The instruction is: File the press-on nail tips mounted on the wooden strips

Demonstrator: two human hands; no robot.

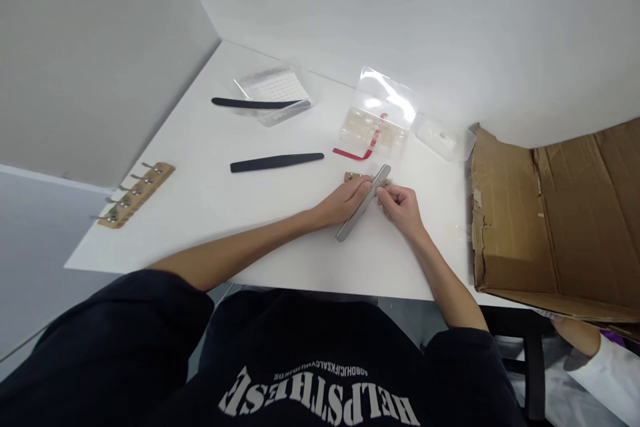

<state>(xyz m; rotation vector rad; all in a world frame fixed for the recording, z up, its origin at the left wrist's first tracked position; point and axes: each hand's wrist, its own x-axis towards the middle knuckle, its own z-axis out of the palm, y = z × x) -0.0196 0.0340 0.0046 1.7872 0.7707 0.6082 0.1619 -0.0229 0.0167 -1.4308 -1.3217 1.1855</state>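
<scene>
My left hand [346, 201] is closed on a grey nail file [356, 219], which slants up to the right between my two hands. My right hand [403, 210] is closed in a pinch against the file's right side; whatever lies between its fingertips is too small to make out. Just beyond my fingers lies a wooden strip with metal pegs [349, 177], partly covered by the hands and the file. A black nail file [277, 162] lies to the left of my left hand. A red strip [353, 155] curves from the table onto an open clear plastic case [350, 125].
A second wooden peg strip [137, 193] lies at the table's left edge. Farther back, another black file [250, 104] crosses a clear packet [280, 87]. A clear plastic piece [440, 137] sits right of the case. A cardboard box [515, 227] borders the right; another person's sleeve [605, 373] shows below.
</scene>
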